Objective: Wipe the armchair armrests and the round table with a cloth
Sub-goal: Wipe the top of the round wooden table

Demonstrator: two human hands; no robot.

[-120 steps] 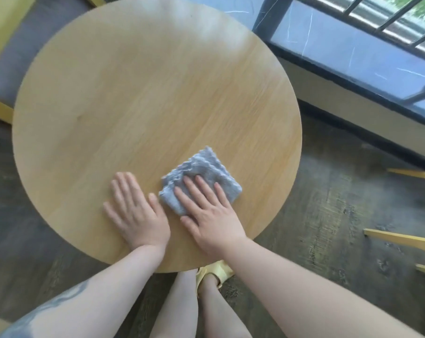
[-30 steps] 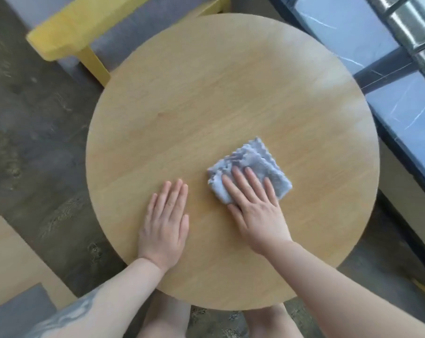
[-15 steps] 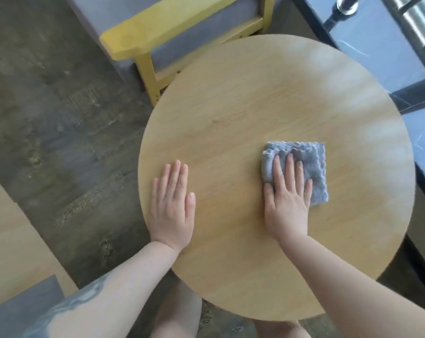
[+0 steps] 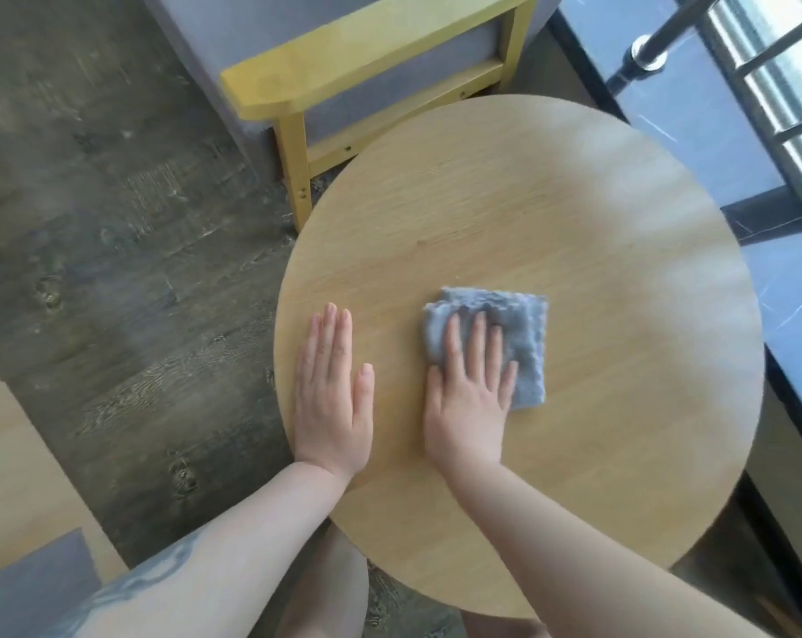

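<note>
A round light-wood table (image 4: 574, 232) fills the middle and right of the head view. A folded grey cloth (image 4: 523, 324) lies on it a little left of centre. My right hand (image 4: 470, 389) presses flat on the cloth with straight, spread fingers and covers its lower left part. My left hand (image 4: 332, 389) rests flat on the bare tabletop near the table's left edge, fingers straight and together, apart from the cloth. Beyond the table stands an armchair with a yellow wooden armrest (image 4: 366, 52) and grey upholstery.
Dark wood-grain floor (image 4: 113, 269) lies to the left. A dark marble window sill (image 4: 712, 112) with a metal railing (image 4: 643, 57) runs along the right. Another light-wood and grey piece of furniture (image 4: 17, 522) shows at the lower left. My legs are under the table's near edge.
My right hand has slid the cloth leftward across the table, closer to my left hand. The view has swung, so the armchair armrest shows more fully. My left hand stays flat on the table.
</note>
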